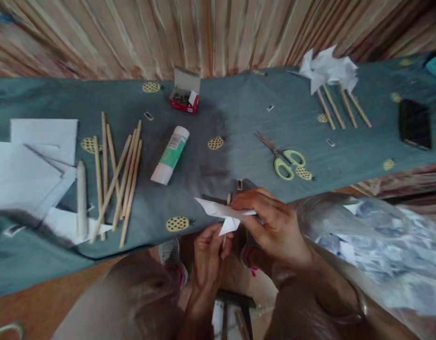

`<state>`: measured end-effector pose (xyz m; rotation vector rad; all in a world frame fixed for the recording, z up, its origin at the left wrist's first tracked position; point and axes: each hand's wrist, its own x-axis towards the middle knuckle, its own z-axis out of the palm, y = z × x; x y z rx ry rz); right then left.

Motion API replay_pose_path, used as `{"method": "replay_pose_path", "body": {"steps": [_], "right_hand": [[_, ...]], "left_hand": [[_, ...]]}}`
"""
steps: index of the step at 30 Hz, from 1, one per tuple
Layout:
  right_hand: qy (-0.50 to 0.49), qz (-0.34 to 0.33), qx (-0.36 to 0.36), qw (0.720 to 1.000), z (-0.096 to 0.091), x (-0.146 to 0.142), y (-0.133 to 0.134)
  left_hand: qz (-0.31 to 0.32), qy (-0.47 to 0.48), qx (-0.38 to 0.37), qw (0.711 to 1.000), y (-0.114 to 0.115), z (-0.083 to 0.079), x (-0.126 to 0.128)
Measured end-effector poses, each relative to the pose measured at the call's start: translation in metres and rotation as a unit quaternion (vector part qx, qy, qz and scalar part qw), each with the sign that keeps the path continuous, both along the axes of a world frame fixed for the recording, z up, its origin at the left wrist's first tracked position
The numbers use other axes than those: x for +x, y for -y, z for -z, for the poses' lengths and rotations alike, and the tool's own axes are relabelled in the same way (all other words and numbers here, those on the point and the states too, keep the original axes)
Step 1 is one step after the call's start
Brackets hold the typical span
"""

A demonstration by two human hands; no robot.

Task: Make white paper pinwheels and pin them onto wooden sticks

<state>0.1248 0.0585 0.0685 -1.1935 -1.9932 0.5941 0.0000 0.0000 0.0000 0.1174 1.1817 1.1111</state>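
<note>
Knees and a blurred lap are filling the bottom of the view, and just above them the left hand (209,250) is pinching a thin wooden stick (228,200) from below, fingers closed round it. The right hand (272,222) is coming in from the side, its fingertips closing on the folded white paper pinwheel (223,213) where the paper meets the stick. Both are being held in the air at the near edge of the surface (239,127), which is covered in a grey-blue cloth.

That paper looks feather-light and easily creased, so I would judge it wants holding at the centre, where the folds are gathering, and never by the loose points; the stick seems stiff but thin, best gripped low down.

Further off, a glue stick (170,154) is lying on its side, green-handled scissors (283,158) are resting to the right of it, and a small red box (184,90) is standing open near the back edge. Loose wooden sticks (116,179) are lying beside white paper sheets (29,165) on the left, and finished pinwheels (329,71) are lying at the far right beside a dark phone (414,123).

Most of the held stick is hiding behind the paper and fingers. Whatever is fixing paper to stick is not showing, and the crinkled plastic (377,245) at the lower right is too blurred to read.
</note>
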Motion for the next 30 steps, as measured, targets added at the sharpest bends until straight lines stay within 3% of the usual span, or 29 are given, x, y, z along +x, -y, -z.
{"method": "replay_pose_path", "body": {"steps": [7,30], "right_hand": [[0.002,0.005,-0.002,1.000,0.0004,0.0000,0.0003],[-0.001,0.016,-0.025,1.000,0.0032,0.0015,0.0008]], "left_hand": [[-0.004,0.001,-0.018,1.000,-0.0006,-0.0067,-0.0003],[-0.013,0.005,-0.038,0.999,-0.0030,-0.0059,0.0001]]}}
